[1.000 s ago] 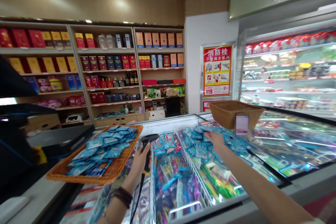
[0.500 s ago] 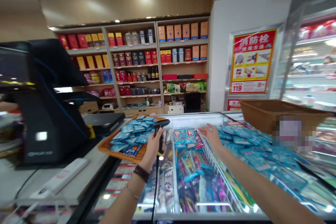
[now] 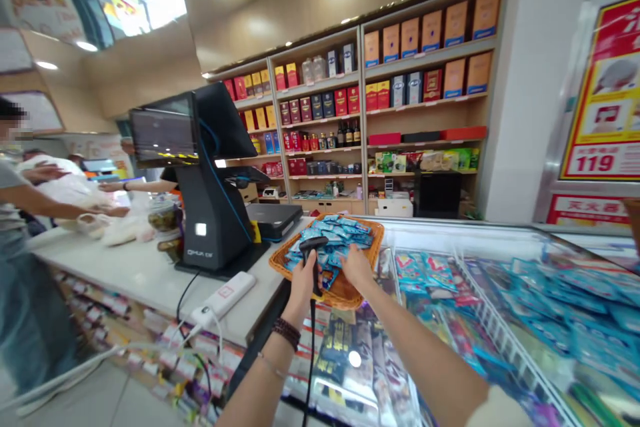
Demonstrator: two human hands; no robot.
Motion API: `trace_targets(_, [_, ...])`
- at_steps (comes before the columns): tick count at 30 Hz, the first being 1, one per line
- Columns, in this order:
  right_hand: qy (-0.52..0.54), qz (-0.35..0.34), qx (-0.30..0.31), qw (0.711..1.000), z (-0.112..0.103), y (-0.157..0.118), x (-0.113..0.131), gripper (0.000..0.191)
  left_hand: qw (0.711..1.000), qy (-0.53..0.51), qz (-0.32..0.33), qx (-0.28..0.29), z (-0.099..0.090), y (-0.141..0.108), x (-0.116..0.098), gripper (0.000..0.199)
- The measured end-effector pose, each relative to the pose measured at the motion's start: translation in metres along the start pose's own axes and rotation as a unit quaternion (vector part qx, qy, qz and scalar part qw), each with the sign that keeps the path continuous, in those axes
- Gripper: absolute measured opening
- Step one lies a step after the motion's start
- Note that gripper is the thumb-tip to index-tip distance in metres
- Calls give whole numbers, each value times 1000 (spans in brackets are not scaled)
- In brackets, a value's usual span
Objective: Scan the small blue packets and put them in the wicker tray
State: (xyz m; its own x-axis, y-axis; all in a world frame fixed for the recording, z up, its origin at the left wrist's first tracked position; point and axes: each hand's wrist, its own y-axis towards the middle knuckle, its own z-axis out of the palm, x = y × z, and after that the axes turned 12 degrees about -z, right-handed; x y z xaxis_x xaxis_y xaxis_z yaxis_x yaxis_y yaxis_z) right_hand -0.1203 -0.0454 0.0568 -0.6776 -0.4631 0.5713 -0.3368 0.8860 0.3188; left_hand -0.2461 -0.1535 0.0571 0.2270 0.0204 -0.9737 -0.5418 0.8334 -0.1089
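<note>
My left hand (image 3: 303, 280) is wrapped round the handle of a black handheld scanner (image 3: 314, 245), whose cable hangs down over the freezer. My right hand (image 3: 358, 270) reaches into an orange wicker basket (image 3: 376, 240), its fingers at the right side of a pile of blue packets (image 3: 336, 232). Whether those fingers hold a packet is too small to tell. The basket rests on the corner of the glass-topped freezer, beside the counter.
A black checkout terminal (image 3: 210, 193), a power strip (image 3: 224, 297) and a black box (image 3: 274, 221) stand on the white counter (image 3: 150, 287). More blue packets (image 3: 575, 300) lie in the freezer at right. At far left, a person (image 3: 20, 227) handles white bags.
The view has swung left, bringing the counter and people into sight. My right hand has moved left from the freezer's wire divider to the basket. My left hand still holds the scanner.
</note>
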Motion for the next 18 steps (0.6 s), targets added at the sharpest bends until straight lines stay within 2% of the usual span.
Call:
trace_targets(5, [-23,45,26,998,9,-1,6,52,1000,26,0,7,0,7,8,79])
trace_targets(9, [-10,39,0,999,7,-4,6,53,1000,24,13,10,0,9,11,78])
trace_targets(14, [-22,5,-16,1000,-5,-8,1,23,997,77,10,-7,10,5,4,68])
trace_targets(18, [24,44,-64,997,-21,-13,-14,23,993,115,31,-3,18,-7,0,63])
